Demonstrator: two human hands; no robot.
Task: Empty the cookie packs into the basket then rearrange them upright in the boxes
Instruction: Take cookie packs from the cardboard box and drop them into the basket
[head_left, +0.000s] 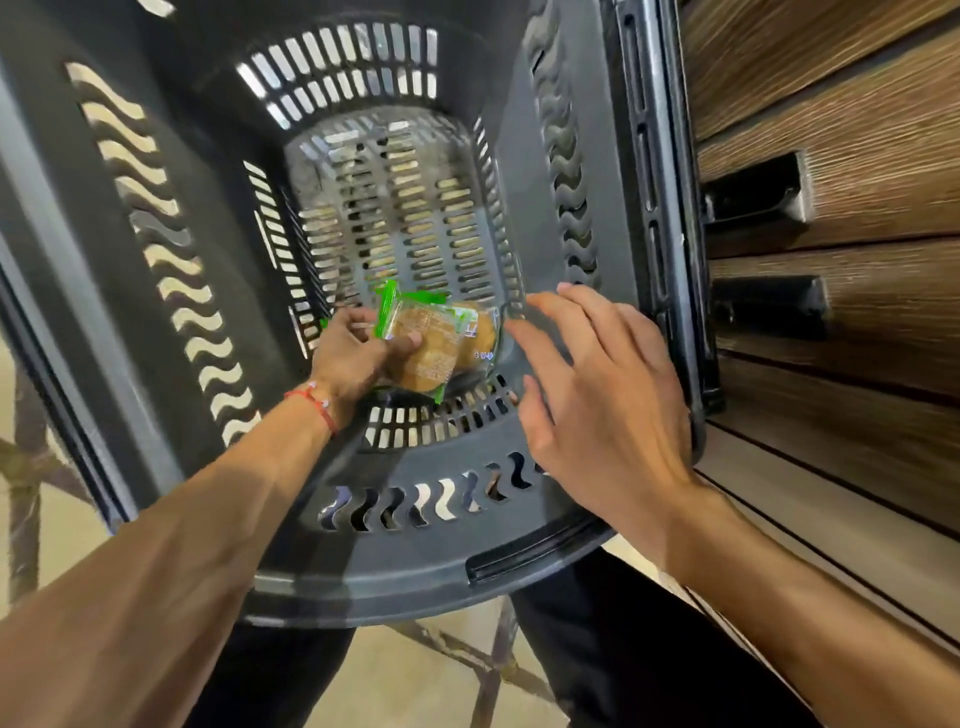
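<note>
Your left hand (358, 348) grips the cookie packs (436, 345) low by the basket's (415, 571) near wall, likely to lift them out, while your right hand (587, 395) hovers spread, holding nothing.

This looks like a shop floor. The main sign is a dark grey plastic shopping basket (395, 582) with slotted walls, the supermarket kind. Right of the basket stands a wood-grain panelled fixture (857, 104) with black brackets (753, 195) set in it, like shop shelving. Below the basket lies a pale, veined tiled floor (72, 535). Inside the basket are cookie packs (441, 343) in green-edged retail wrapping.
</note>
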